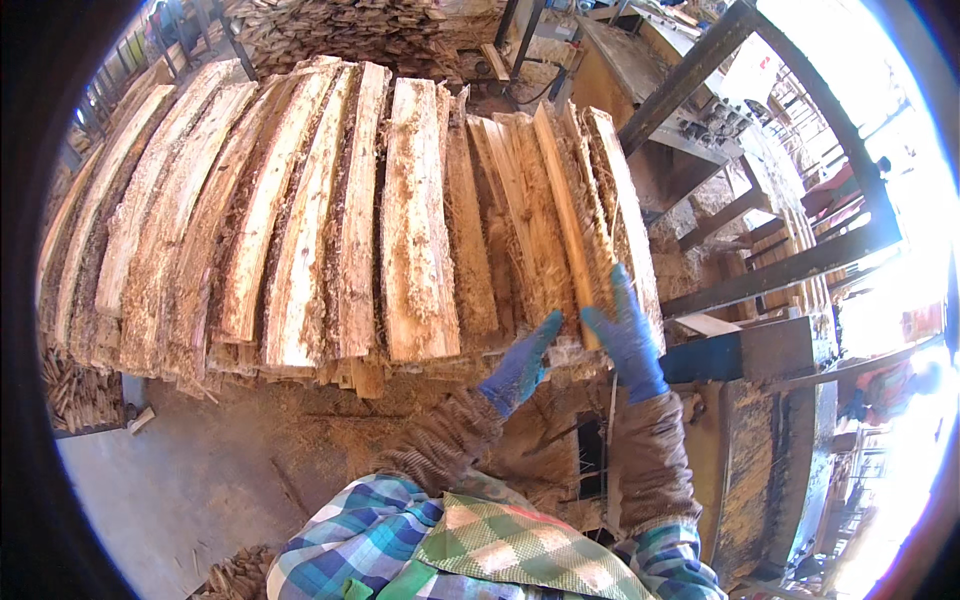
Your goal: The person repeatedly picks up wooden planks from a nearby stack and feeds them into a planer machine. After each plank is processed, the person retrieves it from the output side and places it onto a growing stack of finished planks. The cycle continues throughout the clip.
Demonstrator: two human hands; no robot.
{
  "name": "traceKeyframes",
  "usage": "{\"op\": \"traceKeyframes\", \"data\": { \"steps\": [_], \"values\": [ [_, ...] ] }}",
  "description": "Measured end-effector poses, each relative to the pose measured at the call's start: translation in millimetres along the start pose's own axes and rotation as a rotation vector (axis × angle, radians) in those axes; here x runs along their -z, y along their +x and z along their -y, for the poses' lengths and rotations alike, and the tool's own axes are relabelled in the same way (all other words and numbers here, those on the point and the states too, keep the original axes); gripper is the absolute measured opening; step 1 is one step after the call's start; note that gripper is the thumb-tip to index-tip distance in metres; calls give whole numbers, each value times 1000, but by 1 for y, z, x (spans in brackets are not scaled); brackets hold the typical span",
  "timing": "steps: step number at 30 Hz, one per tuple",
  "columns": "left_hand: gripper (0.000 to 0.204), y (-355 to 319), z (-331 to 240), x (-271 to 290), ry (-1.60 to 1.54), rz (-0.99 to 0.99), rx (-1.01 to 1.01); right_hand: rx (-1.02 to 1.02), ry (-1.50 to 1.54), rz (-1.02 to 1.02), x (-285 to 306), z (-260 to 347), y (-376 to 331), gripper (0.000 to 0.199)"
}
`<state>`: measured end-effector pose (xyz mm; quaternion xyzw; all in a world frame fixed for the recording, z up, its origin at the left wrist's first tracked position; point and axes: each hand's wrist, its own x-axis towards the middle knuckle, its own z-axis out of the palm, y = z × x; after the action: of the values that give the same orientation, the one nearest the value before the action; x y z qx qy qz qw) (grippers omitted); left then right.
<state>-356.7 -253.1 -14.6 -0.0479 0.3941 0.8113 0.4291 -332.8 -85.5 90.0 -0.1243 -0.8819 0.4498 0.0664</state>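
Note:
A wide stack of rough-sawn wooden boards [415,230], bark and sawdust clinging to many of them, lies in front of me with the boards running away from me. My left hand [520,368], in a blue glove, is at the stack's near edge with its fingers stretched out and nothing in them. To its right, my right hand [632,348] wears a blue glove too. Its thumb stands apart from its extended fingers, over the near ends of the rightmost boards [625,215]; whether it touches them I cannot tell. Slight motion blur softens both hands.
A dark metal frame [780,272] rises close on the right, with a sawdust-covered machine [750,470] below it. Behind stands a workbench [610,60]. More piled wood [350,40] lies at the back. Sawdust covers the floor [260,430] at the near left.

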Motion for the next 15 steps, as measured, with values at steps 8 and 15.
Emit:
{"op": "traceKeyframes", "data": {
  "steps": [8,15],
  "values": [
    [52,8,12,10,40,-41,-61,-143,-596,-8,-41,21,-21,88],
    [57,-127,69,39,121,-167,33,-166,297,-73,-52,-32,-168,98]
  ]
}}
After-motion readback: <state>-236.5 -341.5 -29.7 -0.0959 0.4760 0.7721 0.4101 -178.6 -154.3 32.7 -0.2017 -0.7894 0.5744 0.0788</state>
